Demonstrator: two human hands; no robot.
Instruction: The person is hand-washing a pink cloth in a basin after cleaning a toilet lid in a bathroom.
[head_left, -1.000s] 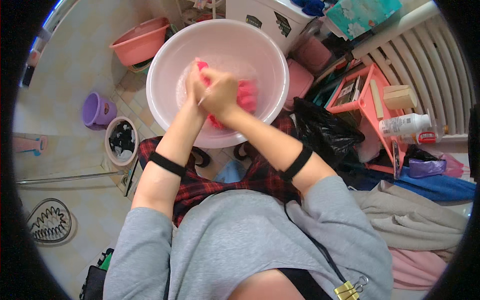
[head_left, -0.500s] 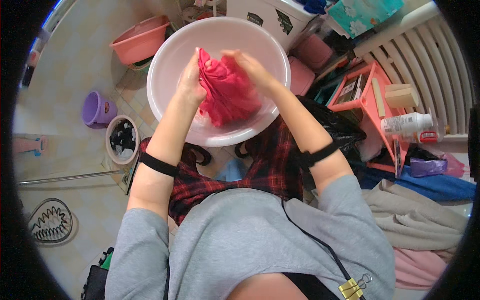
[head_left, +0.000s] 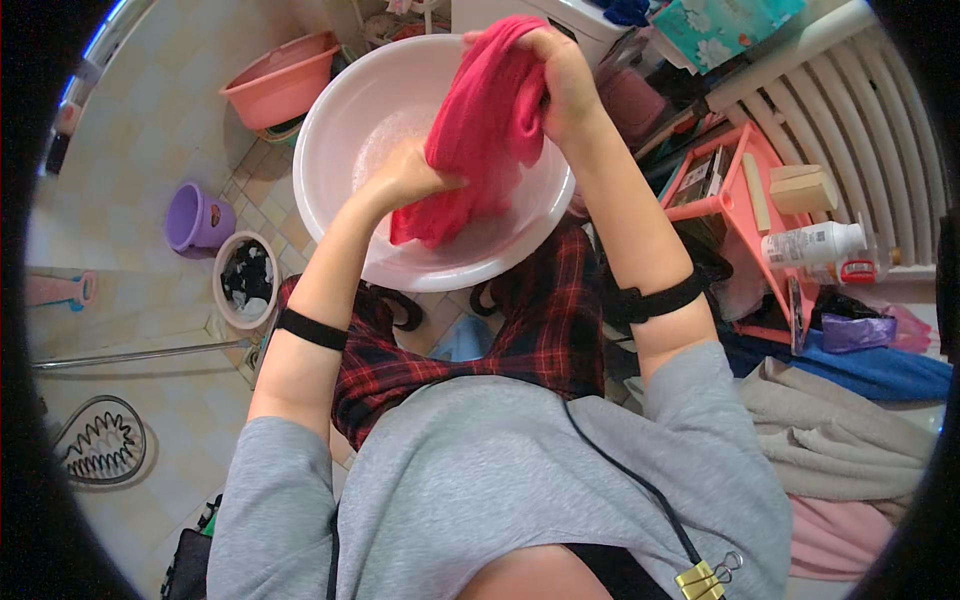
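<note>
A wet red cloth [head_left: 482, 120], perhaps a garment, hangs in folds over a large white basin [head_left: 316, 205]. My right hand [head_left: 562, 78] grips its raised upper end above the basin's far right rim. Lower down, my left hand [head_left: 412, 172] holds the cloth's left side, its fingers partly hidden by the fabric. The cloth's bottom end reaches down into the basin, where sudsy water [head_left: 385, 145] shows to the left of it.
Left of the basin stand a purple bucket [head_left: 198, 218], a small tub of dark and white laundry [head_left: 247, 280] and pink basins [head_left: 282, 82]. A pink shelf rack [head_left: 735, 200] with bottles and a white radiator [head_left: 850, 130] are on the right. My knees flank the basin's near side.
My right hand has lifted one end of the red cloth up and to the right. My left hand has moved lower along it, and the cloth is now stretched out lengthwise.
</note>
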